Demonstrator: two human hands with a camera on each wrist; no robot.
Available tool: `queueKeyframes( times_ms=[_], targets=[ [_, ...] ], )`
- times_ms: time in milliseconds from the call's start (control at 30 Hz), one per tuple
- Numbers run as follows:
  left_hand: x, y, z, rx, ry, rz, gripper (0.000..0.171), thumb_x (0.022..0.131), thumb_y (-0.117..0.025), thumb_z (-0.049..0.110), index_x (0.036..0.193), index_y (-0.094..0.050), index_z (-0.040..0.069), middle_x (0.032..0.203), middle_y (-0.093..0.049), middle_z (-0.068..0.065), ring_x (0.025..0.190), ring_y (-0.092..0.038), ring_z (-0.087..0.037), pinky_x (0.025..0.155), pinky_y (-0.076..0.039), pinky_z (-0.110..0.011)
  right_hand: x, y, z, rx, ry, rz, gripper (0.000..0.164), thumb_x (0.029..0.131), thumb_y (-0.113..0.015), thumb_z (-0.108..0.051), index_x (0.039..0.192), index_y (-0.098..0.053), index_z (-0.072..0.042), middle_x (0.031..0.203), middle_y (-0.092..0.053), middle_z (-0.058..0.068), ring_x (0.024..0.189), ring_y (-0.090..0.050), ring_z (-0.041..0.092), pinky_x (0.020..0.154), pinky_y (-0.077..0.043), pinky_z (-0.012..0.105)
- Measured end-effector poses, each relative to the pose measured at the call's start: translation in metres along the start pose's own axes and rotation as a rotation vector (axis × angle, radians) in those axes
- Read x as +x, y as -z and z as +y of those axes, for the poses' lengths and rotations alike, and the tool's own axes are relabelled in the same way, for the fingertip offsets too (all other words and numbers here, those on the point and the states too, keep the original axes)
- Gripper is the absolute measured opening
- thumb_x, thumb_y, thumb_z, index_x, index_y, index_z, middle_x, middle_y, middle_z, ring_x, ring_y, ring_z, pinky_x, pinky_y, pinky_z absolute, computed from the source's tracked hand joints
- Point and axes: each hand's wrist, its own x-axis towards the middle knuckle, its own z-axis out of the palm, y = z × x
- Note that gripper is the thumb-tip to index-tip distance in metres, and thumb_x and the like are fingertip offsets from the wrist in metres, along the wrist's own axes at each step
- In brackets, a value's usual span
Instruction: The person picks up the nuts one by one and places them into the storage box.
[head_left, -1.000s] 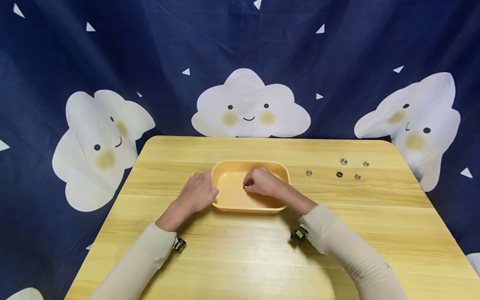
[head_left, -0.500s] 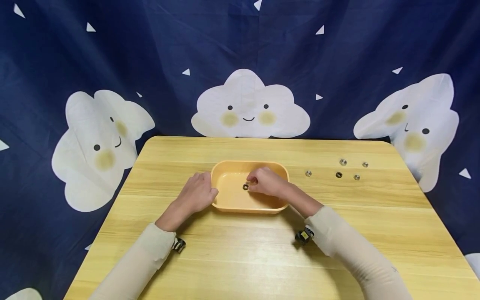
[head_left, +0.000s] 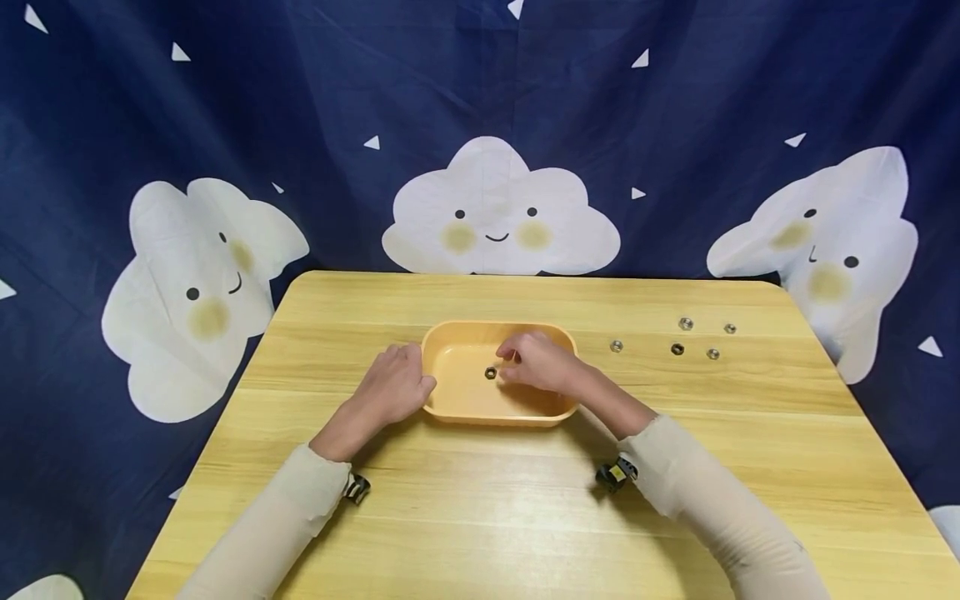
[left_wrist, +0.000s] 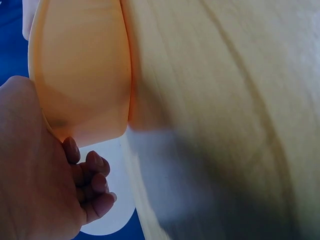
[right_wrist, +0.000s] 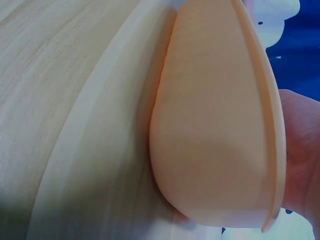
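Our left hand (head_left: 396,383) grips the tray (head_left: 495,421); inside, a nut (head_left: 491,373) lies just left of our nearer, relaxed right hand (head_left: 542,363).

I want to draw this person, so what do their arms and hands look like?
The left sleeve and right sleeve are long and cream-coloured, with uneven cuff edges. The right one has a small grey mark. A black left camera and a black right camera sit at the wrists; the right one shows a yellow patch. The left hand and right hand wear no gloves.
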Motion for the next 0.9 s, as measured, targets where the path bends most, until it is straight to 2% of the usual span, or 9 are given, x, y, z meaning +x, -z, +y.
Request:
queueKeyframes(
  times_ms=[333,633,900],
  targets=[
    [0.001,0.002,0.001,0.023,-0.007,0.002,0.021,0.092,-0.055,0.026,0.088,-0.051,0.006,0.082,-0.053,-0.006,0.082,-0.052,-0.028,0.074,-0.042,-0.04,-0.003,0.007,0.002,-0.051,0.002,0.064,0.034,0.09,-0.078,-0.025,0.117,-0.075,-0.005,0.11,-0.078,0.008,0.101,-0.073,0.023,0.09,-0.058,0.037],
    [0.002,0.001,0.0,0.021,-0.008,-0.005,0.022,0.093,-0.053,0.028,0.09,-0.051,0.006,0.083,-0.054,-0.007,0.083,-0.052,-0.028,0.075,-0.042,-0.039,-0.009,0.015,0.003,0.013,0.005,0.101,0.036,0.091,-0.078,-0.021,0.119,-0.072,0.0,0.115,-0.076,0.014,0.1,-0.069,0.026,0.089,-0.058,0.04],
    [0.002,0.0,0.0,0.024,-0.003,-0.008,0.022,0.093,-0.053,0.028,0.091,-0.05,0.006,0.082,-0.053,-0.006,0.081,-0.05,-0.027,0.073,-0.04,-0.037,-0.014,0.021,0.011,0.041,-0.035,0.151,0.037,0.091,-0.079,-0.022,0.121,-0.072,-0.001,0.116,-0.074,0.012,0.105,-0.068,0.029,0.092,-0.056,0.043]
  ],
)
